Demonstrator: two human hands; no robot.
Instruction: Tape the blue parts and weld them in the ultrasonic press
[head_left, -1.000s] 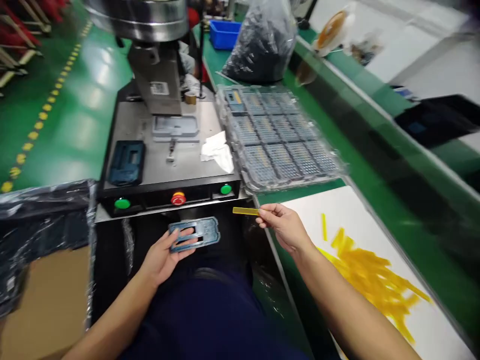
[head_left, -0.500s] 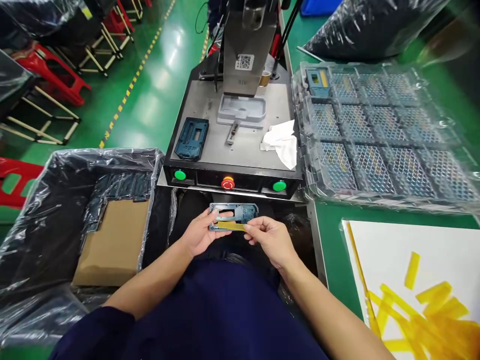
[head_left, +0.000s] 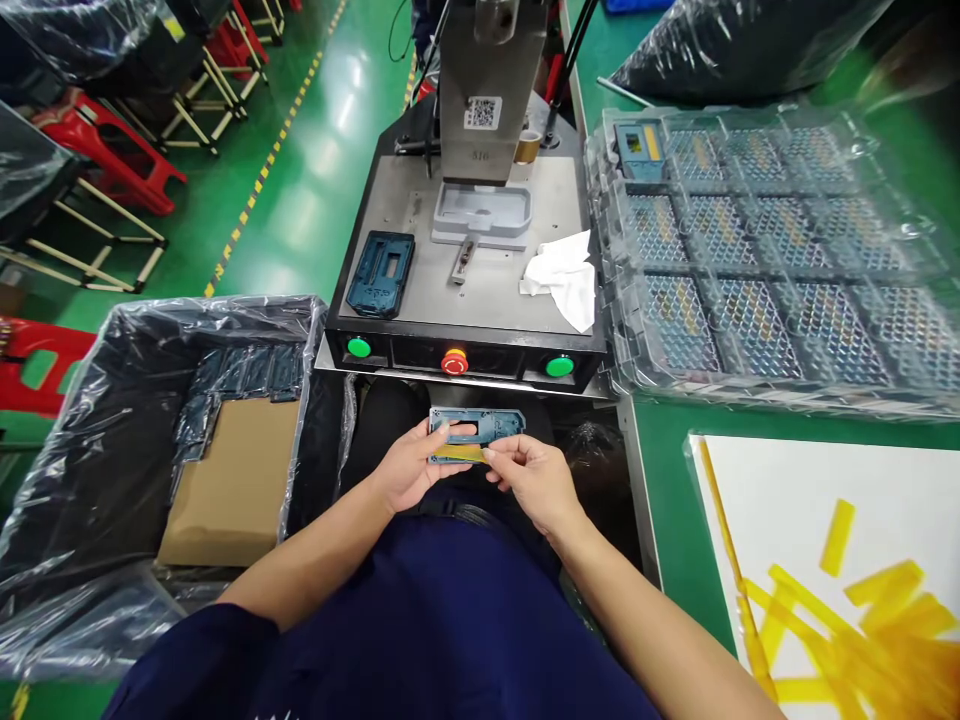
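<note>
Blue frame (head_left: 501, 425) is in the left hand (head_left: 409, 468), over the person's lap; thumb on top, fingers underneath, one showing through the rectangular window. Right hand (head_left: 540, 480) has a narrow thumb-and-finger pinch on one end of a yellow strip (head_left: 457, 453), which lies along the frame's near long edge. Step in hand, my read: laying the strip onto that edge (can't tell if it touches all along, fingers crowd the view). Next move likely calls for a steady left hand, the strip kept parallel to the edge, and light pressure so it doesn't skew or buckle. Materials: frame looks like moulded hard plastic, dark blue-grey, chamfered corners, fine recesses; strip is thin, flat, straight-sided. Straight beyond the hands: bare metal plate (head_left: 502, 300) with a pale grey fixture (head_left: 484, 241), shallow and rimmed, plus a second blue frame (head_left: 381, 275) on the left-hand side and a crumpled white cloth (head_left: 561, 280) on the right. Off the right hand's side: loose pile of yellow strips (head_left: 892, 640) on a smooth white sheet (head_left: 780, 480), on the green table (head_left: 675, 500).
</note>
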